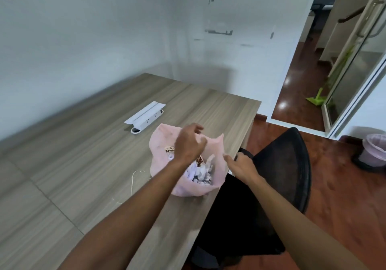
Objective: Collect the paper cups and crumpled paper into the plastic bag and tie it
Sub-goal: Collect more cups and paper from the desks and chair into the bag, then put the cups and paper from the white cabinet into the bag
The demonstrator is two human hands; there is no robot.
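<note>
The right hand (240,163) is pinching the near rim of the pink plastic bag (217,154), which is sitting on the tabletop (83,144) holding crumpled paper (200,172) and a paper cup (169,149). The left hand (189,142) is hovering over the opening, fingers loosely curled, holding nothing.

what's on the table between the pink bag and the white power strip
Nothing: in the head view, bare wood table separates the plastic bag from the white power strip.

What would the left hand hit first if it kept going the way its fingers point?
Probably the far rim of the pink bag: the left hand hovers over the bag's open mouth, fingers curled toward that edge. Depth is unclear; it could pass just above.
</note>
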